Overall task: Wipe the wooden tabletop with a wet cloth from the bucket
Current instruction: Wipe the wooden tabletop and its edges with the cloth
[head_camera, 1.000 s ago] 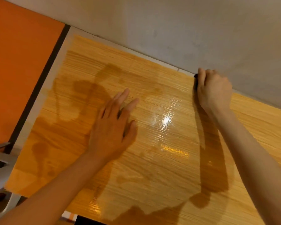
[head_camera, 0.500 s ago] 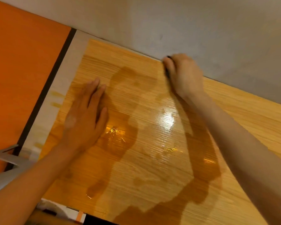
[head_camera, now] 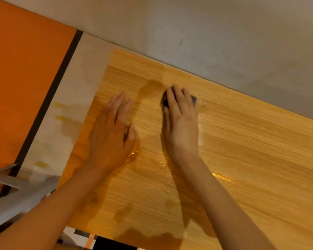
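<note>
left hand (head_camera: 110, 139) flat on wet tabletop (head_camera: 242, 159), right hand (head_camera: 181, 127) pressing dark cloth (head_camera: 193, 100); orange wall (head_camera: 25, 78) beside

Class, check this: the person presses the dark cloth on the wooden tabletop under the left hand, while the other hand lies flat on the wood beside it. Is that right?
Not quite. The head view shows the dark cloth under the right hand, not the left. The left hand is the one lying flat on the wooden tabletop beside it.
</note>
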A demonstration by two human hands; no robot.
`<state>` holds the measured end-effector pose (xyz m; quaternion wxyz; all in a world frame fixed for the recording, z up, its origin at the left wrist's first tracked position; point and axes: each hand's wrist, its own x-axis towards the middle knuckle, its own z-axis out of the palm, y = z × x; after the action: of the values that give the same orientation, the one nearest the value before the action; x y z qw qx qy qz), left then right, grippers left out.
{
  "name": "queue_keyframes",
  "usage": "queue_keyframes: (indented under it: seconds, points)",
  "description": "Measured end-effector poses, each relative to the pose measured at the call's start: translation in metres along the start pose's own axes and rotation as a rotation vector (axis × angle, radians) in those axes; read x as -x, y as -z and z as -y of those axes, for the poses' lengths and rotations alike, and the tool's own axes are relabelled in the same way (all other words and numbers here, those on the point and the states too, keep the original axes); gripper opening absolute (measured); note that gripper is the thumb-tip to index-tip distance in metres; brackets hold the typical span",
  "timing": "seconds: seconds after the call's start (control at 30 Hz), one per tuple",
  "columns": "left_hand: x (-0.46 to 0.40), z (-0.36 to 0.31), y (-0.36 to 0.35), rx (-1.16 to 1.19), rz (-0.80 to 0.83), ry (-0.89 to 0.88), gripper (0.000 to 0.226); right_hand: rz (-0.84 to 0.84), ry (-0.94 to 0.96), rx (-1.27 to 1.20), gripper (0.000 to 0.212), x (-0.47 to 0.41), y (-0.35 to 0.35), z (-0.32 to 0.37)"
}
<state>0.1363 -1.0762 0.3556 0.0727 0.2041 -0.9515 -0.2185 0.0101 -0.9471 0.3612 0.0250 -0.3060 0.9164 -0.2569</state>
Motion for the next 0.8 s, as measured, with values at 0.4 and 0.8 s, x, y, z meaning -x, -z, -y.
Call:
queue_keyframes:
  seconds: [0.4, 0.8]
  points:
    - [-0.002, 0.001, -0.003, 0.037, -0.039, -0.002, 0.054, -0.011, -0.051, 0.046, 0.042, -0.033, -0.015, 0.017]
    - [-0.001, 0.004, -0.006, 0.043, -0.075, -0.021, 0.054, -0.023, -0.134, 0.081, 0.043, -0.056, -0.003, -0.003]
